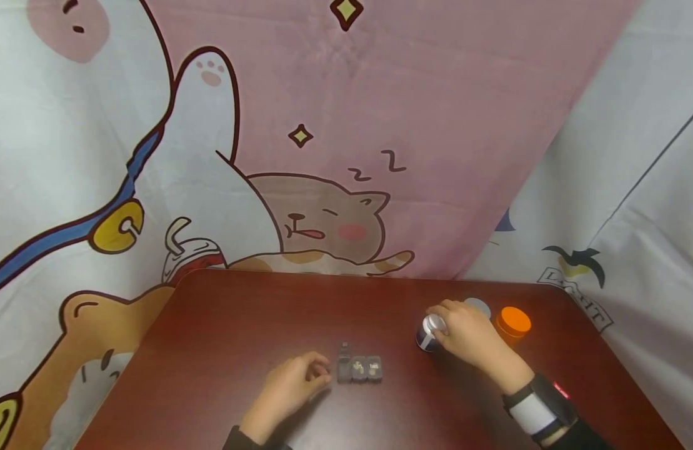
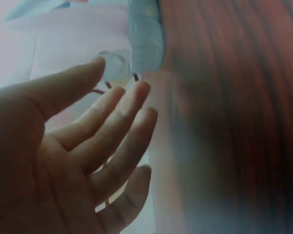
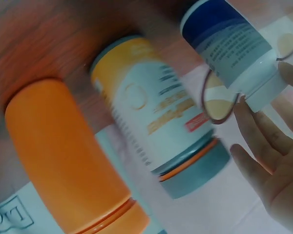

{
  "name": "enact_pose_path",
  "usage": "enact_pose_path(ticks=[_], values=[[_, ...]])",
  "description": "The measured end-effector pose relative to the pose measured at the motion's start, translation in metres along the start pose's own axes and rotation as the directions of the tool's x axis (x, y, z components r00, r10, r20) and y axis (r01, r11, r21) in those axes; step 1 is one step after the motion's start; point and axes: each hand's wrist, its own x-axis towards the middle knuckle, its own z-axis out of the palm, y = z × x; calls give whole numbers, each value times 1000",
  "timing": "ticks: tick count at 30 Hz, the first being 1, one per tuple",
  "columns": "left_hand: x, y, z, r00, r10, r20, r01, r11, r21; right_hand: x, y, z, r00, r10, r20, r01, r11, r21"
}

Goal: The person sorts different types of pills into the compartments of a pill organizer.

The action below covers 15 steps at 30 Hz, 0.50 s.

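Head view: brown table [image 1: 228,325] before a cartoon-printed cloth [image 1: 464,94]; both hands over the tabletop.
Right hand [image 1: 464,328]: thumb and fingertips pinch the white cap of the white-and-blue bottle [image 1: 426,339].
White-and-blue bottle: right of the pill box [image 1: 360,370], well apart from it; base down on the table, cap up.
Left hand [image 1: 292,382]: fingers loosely bent, moderate gap to the thumb, holding nothing; just left of the pill box, apart from it in the head view.
Pill box: small, clear grey, three compartments in a row; leftmost lid raised, other two lids down with pale contents showing. Lid lettering too small to read.
Grey-capped bottle [image 3: 156,107]: yellow and white label; stands between the white-and-blue bottle and the orange bottle [image 3: 63,156].
Orange bottle: orange cap, upright, outermost on the right.
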Motion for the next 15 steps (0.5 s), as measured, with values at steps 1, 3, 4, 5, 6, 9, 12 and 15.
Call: enact_pose_path(ticks=[1, 3, 4, 5, 6, 9, 12, 15], values=[[-2, 1, 1, 1000, 15, 12, -15, 1000, -3, -3, -4, -2, 1000, -2, -6, 2, 1000, 7], [-6, 2, 2, 998, 47, 41, -46, 999, -24, -10, -14, -6, 1000, -10, -25, 10, 1000, 24], [-8, 4, 3, 997, 60, 58, -57, 998, -40, -13, -20, -8, 999, -21, -37, 23, 999, 33], [-10, 6, 4, 995, 74, 68, -71, 996, -55, -17, -25, -10, 998, -36, -50, 38, 998, 42], [-12, 8, 4, 993, 86, 75, -80, 994, -70, -20, -31, -12, 997, -50, -64, 54, 997, 51], [-16, 19, 5, 991, 98, 87, -88, 990, -114, -29, -49, -15, 991, -86, -100, 93, 993, 75], [-20, 32, 8, 990, 110, 88, -98, 987, -124, -37, -68, -17, 987, -105, -121, 117, 989, 94], [-23, 45, 15, 986, 145, 82, -133, 982, -134, -45, -86, -17, 985, -118, -124, 133, 983, 127]])
